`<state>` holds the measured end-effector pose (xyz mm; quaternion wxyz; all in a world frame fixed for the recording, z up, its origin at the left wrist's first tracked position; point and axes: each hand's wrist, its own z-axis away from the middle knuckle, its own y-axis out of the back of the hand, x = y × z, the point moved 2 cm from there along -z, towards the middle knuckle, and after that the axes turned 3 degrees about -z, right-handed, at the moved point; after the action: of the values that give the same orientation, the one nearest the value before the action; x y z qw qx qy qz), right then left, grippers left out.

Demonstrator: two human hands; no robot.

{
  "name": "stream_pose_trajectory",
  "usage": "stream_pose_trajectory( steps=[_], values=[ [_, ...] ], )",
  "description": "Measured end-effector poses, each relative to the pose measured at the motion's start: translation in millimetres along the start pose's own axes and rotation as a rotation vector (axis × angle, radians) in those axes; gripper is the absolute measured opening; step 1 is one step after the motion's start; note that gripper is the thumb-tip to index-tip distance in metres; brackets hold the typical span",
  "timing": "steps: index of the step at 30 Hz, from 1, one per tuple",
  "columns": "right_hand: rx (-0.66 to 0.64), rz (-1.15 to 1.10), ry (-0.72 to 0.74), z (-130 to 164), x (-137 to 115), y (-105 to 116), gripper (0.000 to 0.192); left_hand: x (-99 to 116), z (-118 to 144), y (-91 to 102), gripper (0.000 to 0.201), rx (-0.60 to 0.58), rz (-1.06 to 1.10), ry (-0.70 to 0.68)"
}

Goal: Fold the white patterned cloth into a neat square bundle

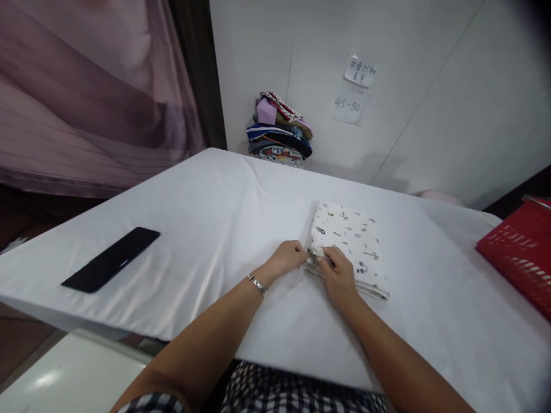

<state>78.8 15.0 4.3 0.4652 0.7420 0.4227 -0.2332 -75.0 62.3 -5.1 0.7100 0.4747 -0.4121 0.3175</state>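
A folded white cloth (348, 235) with small grey and brown prints lies flat on the white-covered table (224, 201), right of the middle. My left hand (287, 257), with a silver bracelet at the wrist, pinches the cloth's near left corner. On the same corner, my right hand (339, 272) grips a bunched edge between thumb and fingers, its wrist over the near side of the cloth. The corner is lifted and crumpled between both hands. The exact fold under the fingertips is hidden.
A long black flat object (112, 261) lies on the table's left. Several folded fabrics are stacked (279, 129) behind the far edge. A red item (520, 252) stands at the right edge. A pink curtain (86, 92) hangs at left; paper notes (350, 106) are on the wall.
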Motion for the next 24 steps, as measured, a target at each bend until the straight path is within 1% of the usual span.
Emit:
stream_pose_trajectory(
  steps=[4,8,11,15,20,22,24],
  values=[
    [0.014,0.022,0.006,2,0,-1,0.015,4,2,-2.7,0.012,-0.048,0.102,-0.022],
    [-0.059,0.111,0.077,4,1,-5,0.016,2,2,-4.2,0.009,-0.056,0.199,-0.001],
    [-0.082,0.155,0.103,5,2,-8,0.016,0,1,-5.1,0.012,-0.057,0.250,0.018],
    [-0.072,0.197,0.155,5,5,-11,0.018,4,3,-2.4,0.024,-0.080,0.332,0.026],
    [-0.075,0.264,0.211,6,8,-14,0.022,11,8,4.3,0.051,-0.190,0.471,0.100],
    [-0.098,0.288,0.234,6,8,-16,0.022,10,8,4.9,0.056,-0.191,0.450,0.134],
    [-0.118,0.307,0.241,6,7,-18,0.021,8,7,4.4,0.057,-0.149,0.376,0.135]
  ],
)
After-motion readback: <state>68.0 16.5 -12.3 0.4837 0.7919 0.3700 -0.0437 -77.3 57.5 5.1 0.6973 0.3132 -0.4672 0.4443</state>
